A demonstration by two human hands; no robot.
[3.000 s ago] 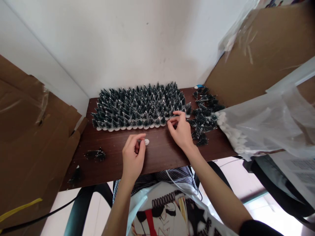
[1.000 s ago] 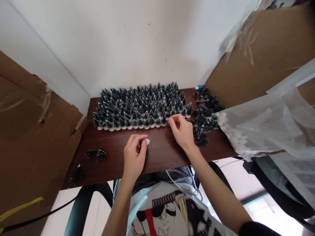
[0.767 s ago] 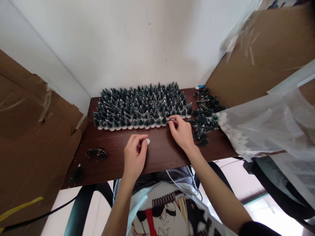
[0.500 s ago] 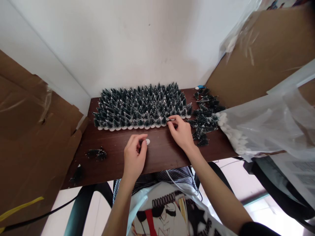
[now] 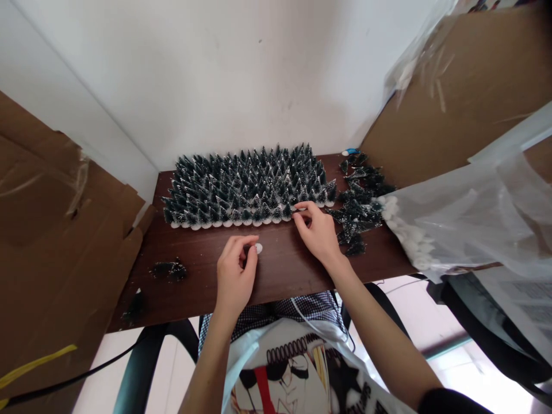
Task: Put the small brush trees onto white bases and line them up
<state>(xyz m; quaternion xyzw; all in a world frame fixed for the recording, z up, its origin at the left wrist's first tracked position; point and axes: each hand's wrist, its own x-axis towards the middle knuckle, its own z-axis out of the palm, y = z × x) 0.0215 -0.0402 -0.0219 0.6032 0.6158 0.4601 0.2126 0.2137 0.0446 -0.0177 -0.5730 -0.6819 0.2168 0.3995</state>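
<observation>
My left hand [image 5: 235,276] rests on the dark wooden table [image 5: 284,270] and pinches a small white round base [image 5: 258,248] between thumb and forefinger. My right hand [image 5: 318,232] reaches to the front right end of a dense block of small green frosted trees [image 5: 245,187] standing on white bases. Its thumb and forefinger are pinched at the front row, on something small that I cannot make out. A loose pile of trees without bases [image 5: 357,201] lies just right of that hand.
A clear plastic bag of white bases [image 5: 452,221] lies at the table's right edge. Cardboard sheets stand at the left [image 5: 56,230] and right [image 5: 457,92]. Dark green scraps [image 5: 168,269] lie on the table's left part. A white wall is behind.
My right hand has drawn back slightly from the tree block's right corner and pinches at the front row. My left hand has stayed in place with the white base.
</observation>
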